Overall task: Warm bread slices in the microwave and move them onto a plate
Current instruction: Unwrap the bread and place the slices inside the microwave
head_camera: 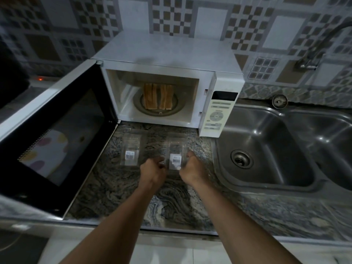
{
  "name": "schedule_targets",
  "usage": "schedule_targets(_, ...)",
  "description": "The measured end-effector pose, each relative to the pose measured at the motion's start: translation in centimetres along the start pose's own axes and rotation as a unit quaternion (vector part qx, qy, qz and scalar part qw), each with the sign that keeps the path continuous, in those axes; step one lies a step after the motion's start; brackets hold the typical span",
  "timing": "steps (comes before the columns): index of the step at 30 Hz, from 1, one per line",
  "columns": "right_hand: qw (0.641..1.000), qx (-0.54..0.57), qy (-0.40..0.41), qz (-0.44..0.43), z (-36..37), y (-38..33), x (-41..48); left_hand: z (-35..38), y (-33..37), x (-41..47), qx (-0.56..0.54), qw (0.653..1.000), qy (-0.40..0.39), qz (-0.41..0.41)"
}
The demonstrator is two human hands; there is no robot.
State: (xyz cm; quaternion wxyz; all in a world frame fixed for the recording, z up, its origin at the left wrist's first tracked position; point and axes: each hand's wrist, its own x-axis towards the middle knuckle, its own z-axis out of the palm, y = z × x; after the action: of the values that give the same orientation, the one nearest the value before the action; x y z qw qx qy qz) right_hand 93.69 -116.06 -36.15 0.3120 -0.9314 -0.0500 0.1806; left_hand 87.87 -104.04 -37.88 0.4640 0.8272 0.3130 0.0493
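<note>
A steel sink with two basins sits at the right, its round drain in the near-left basin and a tap rising from the far wall above it. The counter is dark veined stone, and the far wall is covered in checkered grey and brown tiles. A small orange light glows at the far left, beside a dark shape too dim to make out.
</note>
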Motion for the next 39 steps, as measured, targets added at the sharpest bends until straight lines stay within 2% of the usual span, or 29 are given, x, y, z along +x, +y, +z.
schedule_targets(9,1.0,0.004,-0.011,0.016,0.0,0.4,-0.4,1.0,-1.3,0.9,0.004,1.0,-0.005,-0.03)
schedule_targets(14,1.0,-0.002,0.001,0.023,0.0,0.1,-1.0,-0.3,0.5,-0.7,0.118,0.992,0.009,0.039)
schedule_targets(16,0.999,-0.01,0.009,0.032,-0.2,-0.4,-1.4,-1.2,1.2,-1.6,0.179,0.981,0.038,0.066)
schedule_targets(21,0.997,-0.016,0.064,0.03,-0.3,-2.0,-2.3,-3.4,1.3,-1.5,0.252,0.93,0.193,0.183)
schedule_targets(24,0.996,-0.026,0.083,0.011,0.3,-3.1,-2.2,-4.9,0.9,-0.3,0.217,0.931,0.231,0.18)
schedule_targets(26,0.996,-0.036,0.081,0.007,0.8,-3.8,-1.8,-5.6,0.5,0.5,0.173,0.947,0.216,0.163)
schedule_targets(28,0.996,-0.054,0.075,0.007,1.3,-4.2,-1.4,-5.9,0.1,1.3,0.173,0.967,0.162,0.091)
schedule_targets(30,0.995,-0.072,0.065,0.012,1.9,-4.4,-1.1,-6.0,-0.9,2.4,0.209,0.972,0.101,0.022)
schedule_targets(33,0.994,-0.087,0.053,0.028,2.7,-4.2,-0.9,-6.0,-2.2,3.3,0.221,0.975,0.033,-0.013)
schedule_targets(39,0.994,-0.08,0.064,0.023,3.0,-4.3,-1.1,-6.2,-2.5,3.9,0.18,0.982,0.051,-0.002)
